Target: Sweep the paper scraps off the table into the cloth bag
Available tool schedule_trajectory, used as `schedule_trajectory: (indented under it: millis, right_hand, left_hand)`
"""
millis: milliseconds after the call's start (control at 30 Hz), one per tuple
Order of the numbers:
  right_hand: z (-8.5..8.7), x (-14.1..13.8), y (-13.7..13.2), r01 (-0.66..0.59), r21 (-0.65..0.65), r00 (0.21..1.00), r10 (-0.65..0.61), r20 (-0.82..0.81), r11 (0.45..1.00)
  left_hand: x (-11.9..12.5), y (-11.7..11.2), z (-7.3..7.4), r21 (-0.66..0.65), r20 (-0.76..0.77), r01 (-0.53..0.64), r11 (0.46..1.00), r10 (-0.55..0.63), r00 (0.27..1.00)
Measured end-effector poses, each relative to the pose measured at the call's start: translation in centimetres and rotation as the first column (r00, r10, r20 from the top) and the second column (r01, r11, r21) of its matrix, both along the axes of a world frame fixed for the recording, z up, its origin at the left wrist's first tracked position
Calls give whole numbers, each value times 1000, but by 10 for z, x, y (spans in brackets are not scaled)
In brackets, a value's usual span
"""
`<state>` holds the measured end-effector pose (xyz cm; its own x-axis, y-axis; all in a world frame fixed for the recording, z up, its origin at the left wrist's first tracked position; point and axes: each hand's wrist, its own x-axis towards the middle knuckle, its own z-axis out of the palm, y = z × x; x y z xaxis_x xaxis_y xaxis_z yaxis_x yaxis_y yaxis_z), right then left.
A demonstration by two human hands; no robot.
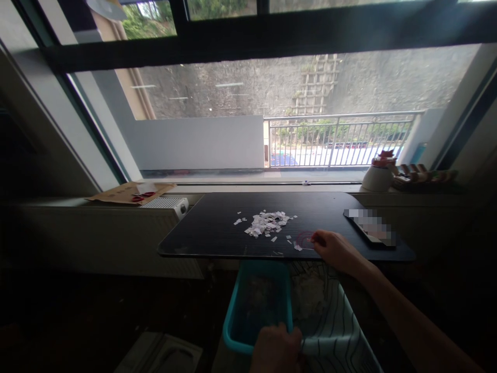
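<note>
Scraps of white paper (267,223) lie in a loose heap on the dark table (209,228). My right hand (336,251) is at the table's front edge with its fingertips pressed together. At those fingertips lies a thin pinkish round thing (302,239), faint against the dark top, with a few scraps beside it. Whether the fingers hold it or a scrap cannot be made out. Below the table, my left hand (275,344) is closed on the near right rim of a teal plastic basin (233,331). Pale bits, dim in shadow, lie inside the basin.
A striped pale container or bag (334,326) adjoins the basin, with pale scraps inside. A phone-like slab (368,228) lies at the table's right. Red-handled scissors (143,197) rest on brown paper (116,192) by the radiator (178,264). A white pot (377,177) stands on the sill.
</note>
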<state>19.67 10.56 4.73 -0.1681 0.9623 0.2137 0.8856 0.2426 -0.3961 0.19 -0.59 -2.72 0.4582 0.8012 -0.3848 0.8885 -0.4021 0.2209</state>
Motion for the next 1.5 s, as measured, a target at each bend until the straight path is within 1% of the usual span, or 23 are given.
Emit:
schedule_trajectory:
  millis: [167,400,467,533,633,733,867,933,1000,1067,1167,1300,1367,1433,1500]
  right_hand:
    - [2,1,1,31,28,999,-31,-14,999]
    - [-3,-2,24,70,32,997,-72,35,997]
    - [-4,0,26,65,40,997,-66,34,997]
    - [-6,5,22,50,47,998,-51,30,998]
    - [-9,14,7,36,52,999,-36,-2,998]
    - [-12,15,-5,-3,26,999,5,-54,1000]
    - [-10,2,-2,-52,61,993,58,-105,997]
    - [-9,-5,3,-66,80,992,73,-99,995]
    - [-9,-7,6,-83,68,993,89,-80,994]
    - [-9,-6,7,-80,54,994,84,-71,995]
    - [-8,-11,9,-67,72,994,72,-81,995]
    - [-8,-35,22,-157,101,985,164,-62,982]
    - [-9,-46,29,-174,103,982,181,-62,979]
    - [-10,-48,32,-169,95,983,175,-59,981]
    - [-11,-44,31,-148,83,987,152,-47,986]
  left_hand:
    - [0,1,-2,4,-33,8,1000,-8,999]
    - [0,2,-5,17,-8,-22,1000,22,1000]
    - [0,2,-5,13,-9,-16,1000,16,1000]
    - [-1,3,-4,12,-3,-2,1000,2,1000]
    - [-1,3,-3,9,9,1,1000,-2,1000]
    - [0,3,-1,10,7,-1,1000,0,1000]
    - [0,2,-1,26,-3,-3,1000,4,1000]
    - [0,2,-2,25,-12,-2,1000,3,1000]
    - [0,3,-3,11,-25,-3,1000,4,1000]
    - [0,3,-3,0,-30,-3,1000,3,1000]
    - [1,3,-2,-4,-21,0,1000,0,1000]
    - [2,3,-2,-10,-18,-6,1000,6,1000]
    - [1,3,-3,-15,-24,-10,1000,9,1000]
    - [1,4,-4,-17,-25,-10,1000,10,1000]
    - [1,4,-4,-19,-20,-2,1000,1,1000]
